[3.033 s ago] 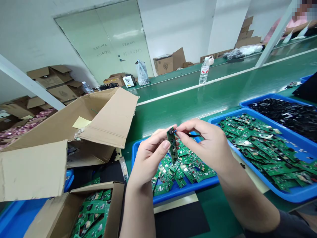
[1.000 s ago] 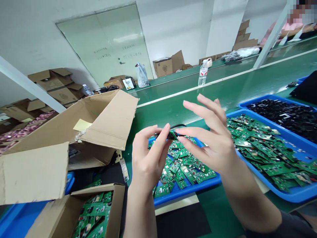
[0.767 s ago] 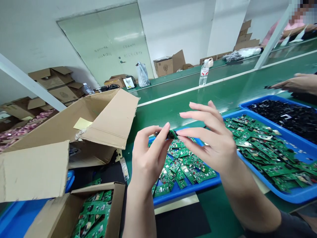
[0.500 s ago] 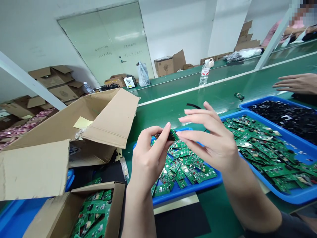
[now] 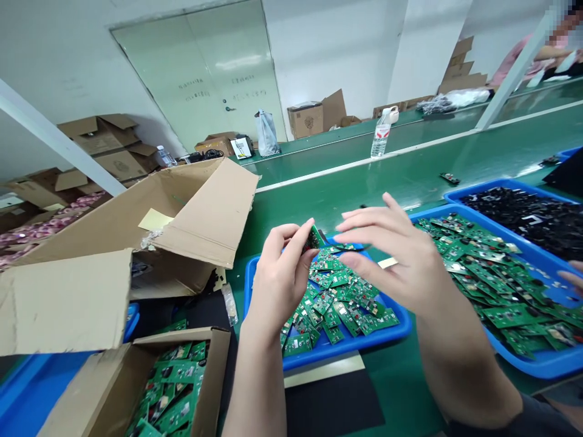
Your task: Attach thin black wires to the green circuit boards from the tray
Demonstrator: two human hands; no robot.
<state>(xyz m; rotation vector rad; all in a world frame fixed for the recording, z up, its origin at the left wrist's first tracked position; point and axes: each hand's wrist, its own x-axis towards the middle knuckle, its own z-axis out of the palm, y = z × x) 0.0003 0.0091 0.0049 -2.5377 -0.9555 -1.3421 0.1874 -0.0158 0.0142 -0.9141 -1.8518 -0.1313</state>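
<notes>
My left hand [image 5: 285, 276] pinches a small green circuit board [image 5: 315, 238] between thumb and fingers, tilted above a blue tray [image 5: 396, 331]. To the right of it my right hand [image 5: 396, 255] is open, fingers stretched and thumb apart. A thin dark strip [image 5: 348, 247] shows between the board and the right hand; whether it is attached to the board I cannot tell. A pale strip [image 5: 388, 263] shows by the right thumb, and I cannot tell if the hand touches it. Many loose circuit boards [image 5: 337, 303] lie in the tray beneath.
Right of me, one blue tray [image 5: 537, 367] holds more boards; another has black parts [image 5: 523, 212]. Another person's hand [image 5: 572, 278] is at the right edge. Left stand a large open carton [image 5: 200, 224] and a smaller box of boards [image 5: 216, 358]. A water bottle [image 5: 381, 135] stands behind.
My right hand has drawn slightly right, away from the board, and its thumb has parted from the fingers. The other person's hand has moved from the black parts to the boards tray.
</notes>
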